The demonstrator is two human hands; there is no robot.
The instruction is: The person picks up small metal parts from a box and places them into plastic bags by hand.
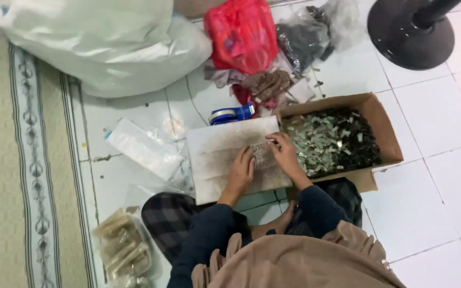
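Cardboard is our landmark: a pale, dusty flat board (225, 154) lies on the white tiled floor (433, 176) in front of our crossed legs, and we place everything else from it. Our left hand (240, 172) rests palm down on the board near its middle, fingers spread flat, its grip released and holding nothing. Our right hand (284, 154) sits at the board's right edge, fingertips bent onto a small heap of tiny pieces (262, 154) that lies on the board between the two hands; whether that grip pinches a piece or only touches the heap we cannot tell. Just right of the board, touching its edge, stands an open brown box (380, 120) filled with small dark and pale green bits (332, 141). Just behind the board lies a blue tape dispenser (231, 114). Farther behind it sit a red plastic bag (241, 34), a dark grey bag (302, 40) and a large white sack (108, 42). Left of the board lies a clear packet (140, 149), and nearer to us on that side a transparent bag of beige sticks (124, 245). Well left of the board runs a patterned rug (22, 160). Far behind the box stands a black round base (409, 34).
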